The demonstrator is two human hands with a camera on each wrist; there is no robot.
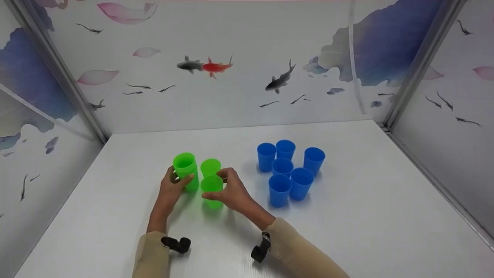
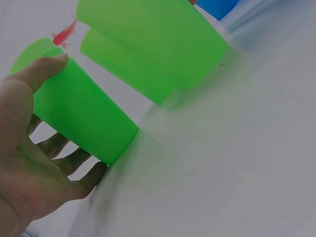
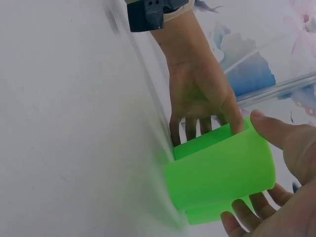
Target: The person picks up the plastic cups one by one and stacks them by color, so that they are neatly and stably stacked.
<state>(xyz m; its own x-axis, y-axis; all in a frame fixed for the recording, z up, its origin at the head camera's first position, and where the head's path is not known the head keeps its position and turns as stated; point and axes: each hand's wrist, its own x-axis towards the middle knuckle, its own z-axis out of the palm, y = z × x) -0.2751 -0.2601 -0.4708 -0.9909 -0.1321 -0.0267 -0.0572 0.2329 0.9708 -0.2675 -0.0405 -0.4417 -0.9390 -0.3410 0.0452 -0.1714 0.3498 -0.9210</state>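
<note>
My left hand [image 1: 171,191] grips a nested stack of green plastic cups [image 1: 185,163], thumb on the near side and fingers round the far left side. In the left wrist view the stack [image 2: 86,108] stands on the table, with the thumb near its rim. To its right, my right hand [image 1: 236,196] holds a single green cup [image 1: 212,184] near the top, between the thumb and the fingers. Another green cup [image 1: 210,166] stands just behind that one, partly hidden by it. In the right wrist view the held cup [image 3: 222,170] overlaps the stack.
Several blue cups [image 1: 279,189] stand upright in a loose cluster to the right of the green ones. The white table [image 1: 386,216] is bounded by a printed back wall [image 1: 239,100] and side walls with metal corner posts [image 1: 420,69]. Each wrist wears a black camera [image 1: 176,244].
</note>
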